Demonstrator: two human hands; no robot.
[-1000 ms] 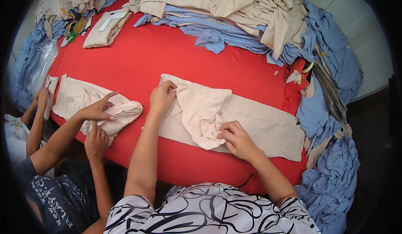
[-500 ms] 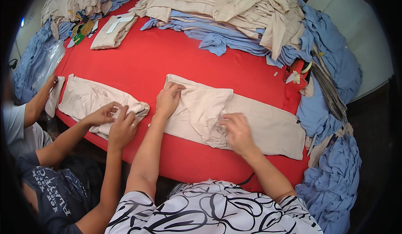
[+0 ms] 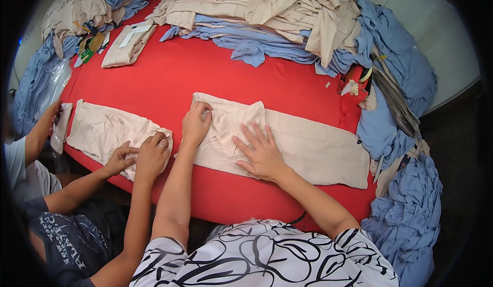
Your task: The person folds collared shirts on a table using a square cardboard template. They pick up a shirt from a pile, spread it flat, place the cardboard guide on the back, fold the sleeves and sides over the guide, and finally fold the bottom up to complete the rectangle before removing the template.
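A long, beige folded garment (image 3: 318, 148) lies in front of me, with a crumpled layer folded over its left half. My left hand (image 3: 196, 124) is at the left end of the garment, its fingers bent and closed on the cloth near the far edge. Flat on the folded-over layer rests my right hand (image 3: 261, 154), fingers spread, holding nothing. On my left, a co-worker's hands (image 3: 152, 156) work at the near right end of another beige garment (image 3: 102, 127).
Stacks of beige shirts (image 3: 287, 4) and blue garments (image 3: 249, 54) stand along the far side of the red table (image 3: 154, 86). A folded beige garment (image 3: 123, 53) with a white strip lies far left. Blue garments (image 3: 405, 215) heap at the right edge. A second person sits far left.
My right hand has moved left and flattened out on the folded layer, its fingers now spread. My left hand stays at the garment's left end. The co-worker's hands have shifted slightly downward.
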